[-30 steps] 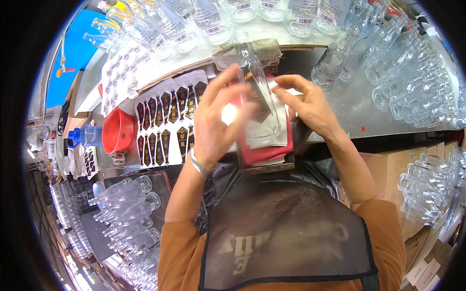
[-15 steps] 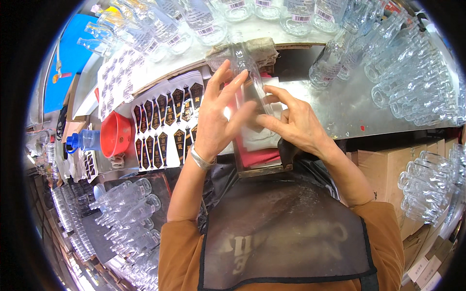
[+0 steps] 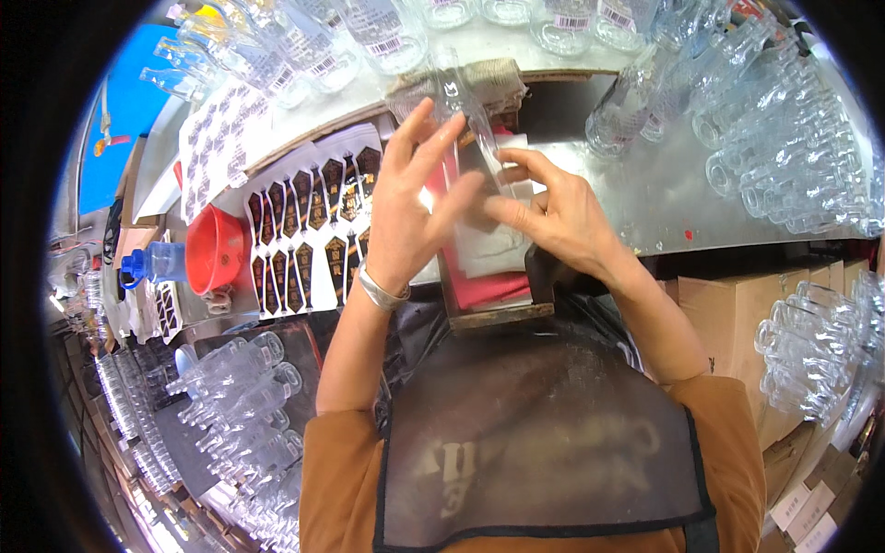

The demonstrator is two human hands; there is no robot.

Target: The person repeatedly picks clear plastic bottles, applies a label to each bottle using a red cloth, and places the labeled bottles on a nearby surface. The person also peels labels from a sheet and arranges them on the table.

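While the left hand spread its fingers wide along one flank of a clear glass bottle, the right hand reached in from the other, its forefinger and thumb parted at the glass; whether that grip bore any of the bottle's weight could not be told. A second earlier the right thumb had stood off to the bottle's right; now it crossed over the lower body, where the dark label was largely hidden. The left fingers, blurred before, showed more sharply, though the thumb was smeared. The bottle lay on a white pad over red cloth, its neck pointing away across a folded rag. To the left, a sheet of black labels lay beside a red bowl. Clear bottles crowded the right of the metal counter, and others lined its far side.
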